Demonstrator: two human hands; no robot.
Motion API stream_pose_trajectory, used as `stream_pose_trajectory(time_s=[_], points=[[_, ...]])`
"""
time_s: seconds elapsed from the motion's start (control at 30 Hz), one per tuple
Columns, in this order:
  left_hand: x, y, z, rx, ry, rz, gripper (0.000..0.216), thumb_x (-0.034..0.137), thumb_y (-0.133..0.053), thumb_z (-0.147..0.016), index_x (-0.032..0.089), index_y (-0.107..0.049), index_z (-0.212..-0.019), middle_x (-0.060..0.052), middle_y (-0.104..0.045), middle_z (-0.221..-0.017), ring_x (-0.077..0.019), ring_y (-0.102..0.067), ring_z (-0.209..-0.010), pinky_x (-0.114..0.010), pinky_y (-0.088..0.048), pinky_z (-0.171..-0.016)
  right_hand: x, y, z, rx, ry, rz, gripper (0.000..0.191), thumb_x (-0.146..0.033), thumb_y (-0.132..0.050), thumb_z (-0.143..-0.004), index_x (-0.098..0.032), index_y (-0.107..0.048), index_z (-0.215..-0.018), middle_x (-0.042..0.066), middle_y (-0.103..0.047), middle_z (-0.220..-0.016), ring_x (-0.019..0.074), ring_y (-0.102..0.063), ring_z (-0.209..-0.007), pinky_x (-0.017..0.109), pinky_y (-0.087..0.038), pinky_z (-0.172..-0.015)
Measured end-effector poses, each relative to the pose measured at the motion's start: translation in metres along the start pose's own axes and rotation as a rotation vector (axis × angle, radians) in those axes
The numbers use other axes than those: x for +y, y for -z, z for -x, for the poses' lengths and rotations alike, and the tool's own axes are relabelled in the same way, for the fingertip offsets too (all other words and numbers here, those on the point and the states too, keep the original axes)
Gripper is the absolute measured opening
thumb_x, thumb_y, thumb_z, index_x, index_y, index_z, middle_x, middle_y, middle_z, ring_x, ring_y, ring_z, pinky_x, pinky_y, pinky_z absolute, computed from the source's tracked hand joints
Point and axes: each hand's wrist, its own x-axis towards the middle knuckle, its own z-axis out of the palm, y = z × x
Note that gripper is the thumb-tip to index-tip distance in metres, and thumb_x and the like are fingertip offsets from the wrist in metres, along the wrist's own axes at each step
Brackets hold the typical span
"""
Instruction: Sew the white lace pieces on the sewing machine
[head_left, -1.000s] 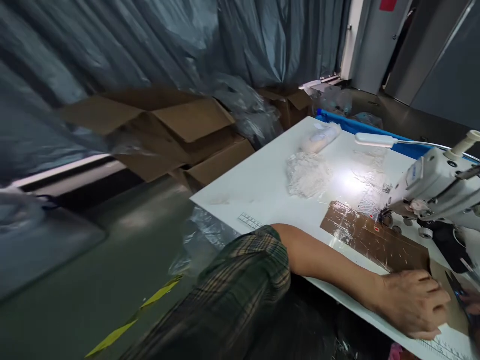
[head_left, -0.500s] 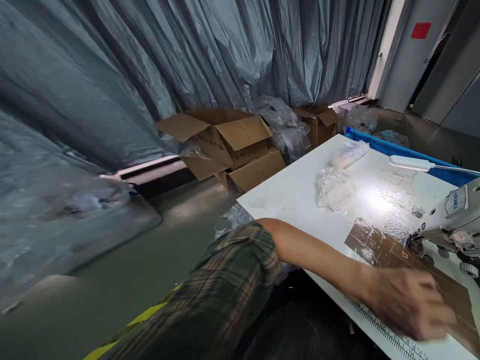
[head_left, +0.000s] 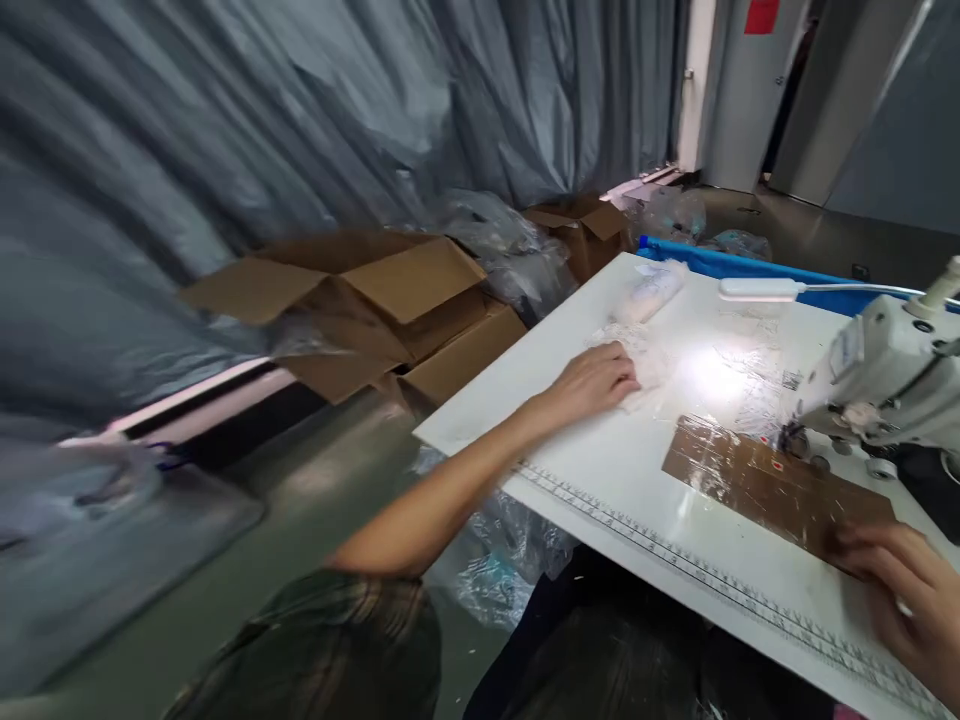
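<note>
- The white lacy bundle [head_left: 651,362] lies on the white table [head_left: 600,480], toward its 11 o'clock corner, just at the edge of the lamp's bright patch
- No readable writing on it; the only marks that can be made out nearby are the ruler strip [head_left: 712,585] along the table's near edge, its figures too blurred to read, and a blue label on the sewing machine [head_left: 885,375] that cannot be read
- The left hand [head_left: 592,382] is stretched out from 7 o'clock and rests on the bundle, fingers curled loosely over its near side, touching it; whether it grips cannot be told
- The right hand [head_left: 904,590] sits at the table's 4 o'clock corner, fingers bent, fingertips on the end of the brown taped sheet [head_left: 772,485]; blur hides whether it pinches anything
- A wrapped pale roll [head_left: 651,290] lies at 12 o'clock from the bundle, near it
- The sewing machine stands at 3 o'clock, a white lamp bar [head_left: 757,289] above the table
- Open cardboard boxes [head_left: 375,300] sit on the floor at 9 o'clock, against grey plastic sheeting [head_left: 300,120]
</note>
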Motion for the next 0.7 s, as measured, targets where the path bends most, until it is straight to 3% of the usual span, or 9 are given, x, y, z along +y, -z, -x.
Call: stream_pose_trajectory(time_s=[0.1, 0.2, 0.27, 0.37, 0.53, 0.7], points=[[0.018, 0.005, -0.002, 0.090, -0.085, 0.113, 0.027, 0.031, -0.043, -0.097, 0.016, -0.062, -0.086, -0.005, -0.062, -0.094, -0.0187, -0.059, -0.093, -0.030, -0.047, -0.083, -0.028, -0.018, -0.036, -0.098, 0.180, 0.046, 0.025, -0.005, -0.047, -0.084, -0.024, -0.063, -0.086, 0.007, -0.070, -0.091, 0.0202, -0.065, -0.086, 0.035, -0.053, -0.072], [0.047, 0.003, -0.009, 0.091, -0.176, 0.282, 0.036, 0.040, -0.039, -0.100, 0.014, -0.062, -0.091, -0.003, -0.064, -0.098, -0.0139, -0.060, -0.086, -0.025, -0.046, -0.079, -0.036, -0.032, -0.064, -0.283, 0.161, 0.055, 0.024, -0.004, -0.045, -0.081, -0.021, -0.062, -0.083, 0.007, -0.068, -0.087, 0.0203, -0.062, -0.088, 0.035, -0.052, -0.078], [0.066, -0.005, -0.013, -0.060, -0.317, 0.417, 0.040, 0.046, -0.038, -0.101, 0.016, -0.064, -0.092, -0.002, -0.067, -0.092, -0.0118, -0.061, -0.076, -0.021, -0.046, -0.069, -0.032, -0.036, -0.073, -0.341, 0.091, 0.044, 0.021, -0.006, -0.047, -0.082, -0.019, -0.063, -0.085, 0.007, -0.068, -0.090, 0.0197, -0.060, -0.087, 0.035, -0.051, -0.081], [0.085, -0.019, -0.022, -0.194, -0.489, 0.486, 0.043, 0.053, -0.038, -0.100, 0.021, -0.066, -0.099, -0.005, -0.070, -0.104, -0.0184, -0.066, -0.086, -0.025, -0.051, -0.070, -0.024, -0.036, -0.080, -0.363, -0.031, -0.008, 0.021, -0.006, -0.046, -0.082, -0.019, -0.063, -0.082, 0.006, -0.066, -0.086, 0.0176, -0.058, -0.086, 0.031, -0.049, -0.081], [0.079, -0.038, -0.043, -0.102, -0.378, 0.386, 0.051, 0.059, -0.036, -0.098, 0.019, -0.067, -0.102, -0.011, -0.068, -0.109, -0.0247, -0.065, -0.094, -0.032, -0.052, -0.071, -0.015, -0.040, -0.084, -0.322, -0.153, -0.112, 0.023, -0.007, -0.045, -0.084, -0.019, -0.063, -0.082, 0.006, -0.066, -0.088, 0.0170, -0.058, -0.088, 0.030, -0.047, -0.079], [0.072, -0.042, -0.039, -0.102, -0.329, 0.399, 0.041, 0.052, -0.043, -0.098, 0.019, -0.068, -0.096, -0.008, -0.067, -0.105, -0.0201, -0.063, -0.091, -0.028, -0.049, -0.071, -0.004, -0.054, -0.077, -0.179, -0.156, -0.195, 0.026, -0.004, -0.044, -0.079, -0.020, -0.064, -0.081, 0.005, -0.067, -0.086, 0.0170, -0.061, -0.087, 0.032, -0.050, -0.079]])
